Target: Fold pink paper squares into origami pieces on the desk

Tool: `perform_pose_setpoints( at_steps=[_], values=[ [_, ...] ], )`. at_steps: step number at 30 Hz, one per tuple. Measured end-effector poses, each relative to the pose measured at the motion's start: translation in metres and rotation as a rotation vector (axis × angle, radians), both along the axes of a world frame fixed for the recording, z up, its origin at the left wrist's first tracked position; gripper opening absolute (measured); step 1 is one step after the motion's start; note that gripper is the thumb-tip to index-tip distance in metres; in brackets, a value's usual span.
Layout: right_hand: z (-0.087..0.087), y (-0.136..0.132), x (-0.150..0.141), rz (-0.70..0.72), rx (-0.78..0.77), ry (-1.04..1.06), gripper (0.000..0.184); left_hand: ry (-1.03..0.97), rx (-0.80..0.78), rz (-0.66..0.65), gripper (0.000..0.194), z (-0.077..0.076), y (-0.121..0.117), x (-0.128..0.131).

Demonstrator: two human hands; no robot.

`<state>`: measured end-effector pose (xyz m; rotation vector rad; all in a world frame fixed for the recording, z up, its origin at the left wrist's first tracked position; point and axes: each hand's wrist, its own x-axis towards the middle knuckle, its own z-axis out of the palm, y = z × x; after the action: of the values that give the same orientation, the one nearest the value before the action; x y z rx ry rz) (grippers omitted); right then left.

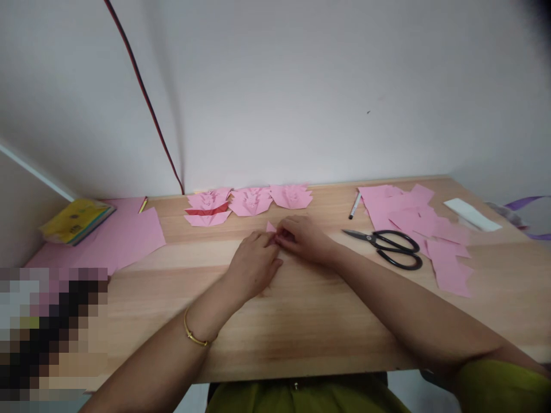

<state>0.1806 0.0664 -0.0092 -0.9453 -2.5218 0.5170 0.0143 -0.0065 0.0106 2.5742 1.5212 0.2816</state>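
At the middle of the table, my left hand [255, 263] and my right hand [305, 238] meet over a small piece of pink paper [271, 226]. Only a pointed corner of it shows beyond the fingers; the rest is hidden. The right fingers are pinched on the paper's edge. My left fingers are bent and close over its near side, the thumb lying lower. Just behind the hands stand rows of folded pink paper pieces [252, 202], with a red strip [206, 209] among the left ones. To the right lie black-handled scissors [383, 246], blades pointing left.
Pink scraps [413, 212] lie at the right, with a marker [355, 205] and a white strip [472, 214] nearby. At the left are pink sheets [133, 238] and a yellow packet [77, 221]. A dark red cable [146, 94] runs down the wall to the wooden table [301, 338].
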Motion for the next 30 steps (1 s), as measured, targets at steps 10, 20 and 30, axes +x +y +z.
perform_pose_setpoints(
  at_steps=[10,20,30],
  values=[
    [-0.0022,0.0039,0.0024,0.005,-0.042,0.026,0.009,0.016,-0.026,0.016,0.015,0.0027,-0.0003,0.0019],
    [-0.0025,0.0038,0.0027,-0.019,-0.074,0.061,0.006,0.009,-0.032,0.015,0.013,0.0025,-0.0003,0.0022],
    [0.0014,0.0019,0.0006,-0.031,-0.082,0.035,0.006,0.021,-0.015,0.015,0.012,0.0019,0.0000,0.0020]
  ],
)
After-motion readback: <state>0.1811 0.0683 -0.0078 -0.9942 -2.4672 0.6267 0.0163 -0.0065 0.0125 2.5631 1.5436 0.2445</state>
